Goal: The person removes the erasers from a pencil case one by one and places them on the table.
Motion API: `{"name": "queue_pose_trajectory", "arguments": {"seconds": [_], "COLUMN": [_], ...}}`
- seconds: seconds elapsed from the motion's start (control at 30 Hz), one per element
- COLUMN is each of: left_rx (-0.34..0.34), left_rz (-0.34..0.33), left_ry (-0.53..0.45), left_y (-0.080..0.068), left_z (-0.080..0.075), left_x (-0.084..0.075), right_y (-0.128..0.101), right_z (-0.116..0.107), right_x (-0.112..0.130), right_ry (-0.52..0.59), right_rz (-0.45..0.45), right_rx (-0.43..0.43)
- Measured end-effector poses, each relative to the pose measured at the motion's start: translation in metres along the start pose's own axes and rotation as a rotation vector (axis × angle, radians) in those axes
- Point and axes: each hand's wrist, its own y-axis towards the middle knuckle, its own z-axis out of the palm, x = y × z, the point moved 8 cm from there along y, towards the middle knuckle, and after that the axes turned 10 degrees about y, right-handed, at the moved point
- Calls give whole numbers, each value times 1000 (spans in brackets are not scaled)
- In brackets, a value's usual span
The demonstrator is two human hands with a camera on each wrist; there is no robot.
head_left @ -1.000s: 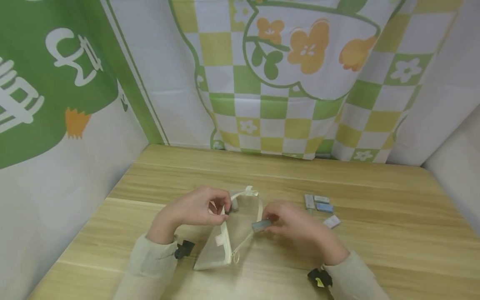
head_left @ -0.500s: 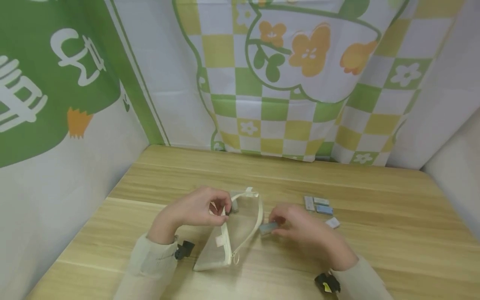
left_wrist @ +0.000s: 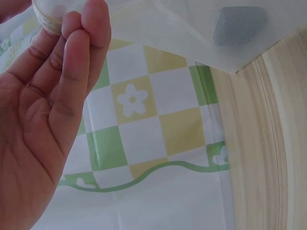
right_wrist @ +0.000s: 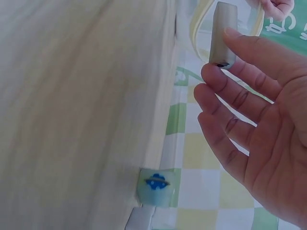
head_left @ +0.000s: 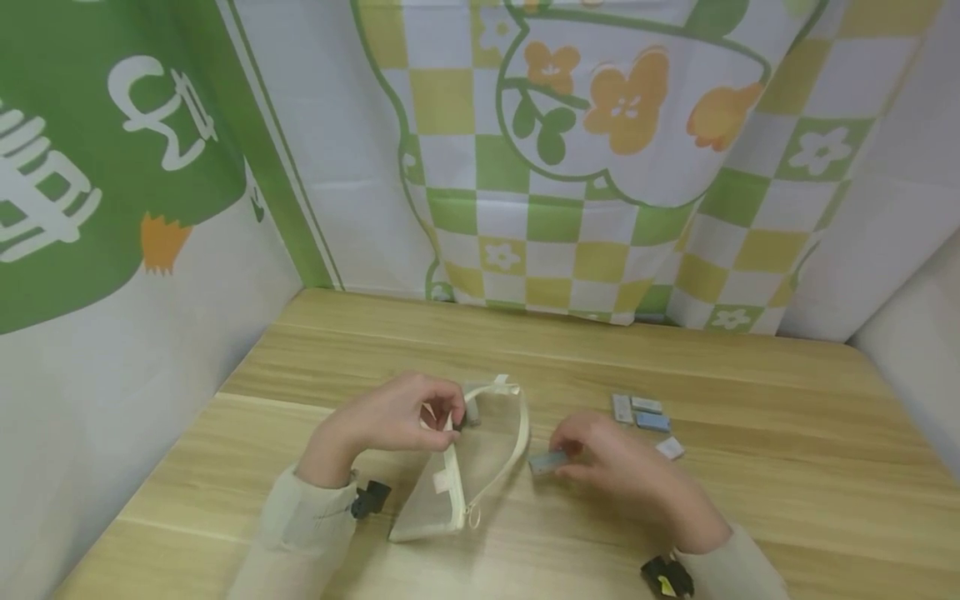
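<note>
Table (head_left: pixel 750 500) of pale wood, backed by green-and-yellow checked cloth (head_left: pixel 570 225). Mesh pouch (head_left: pixel 480 467) lying at the middle, zip open, mouth rim lifted at the left edge. Left hand (head_left: pixel 397 421) pinching that rim between thumb and fingertips (left_wrist: pixel 72 28); one grey piece visible through the mesh in the left wrist view. Right hand (head_left: pixel 622 467) just right of the pouch mouth, pinching a small grey block (head_left: pixel 549 461) between thumb and forefinger, block clear of the mesh. Four more small blocks (head_left: pixel 643 414) near the right hand, farther back on the table.
</note>
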Motion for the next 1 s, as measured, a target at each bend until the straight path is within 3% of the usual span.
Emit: {"name": "queue_pose_trajectory", "arguments": {"seconds": [1.0], "left_rx": [6], "left_rz": [-14], "left_ry": [-1], "left_y": [2], "left_z": [2], "left_x": [0], "right_y": [-24], "right_z": [-16], "right_x": [-12], "right_ry": [35], "right_rz": [20], "right_rx": [-33]}}
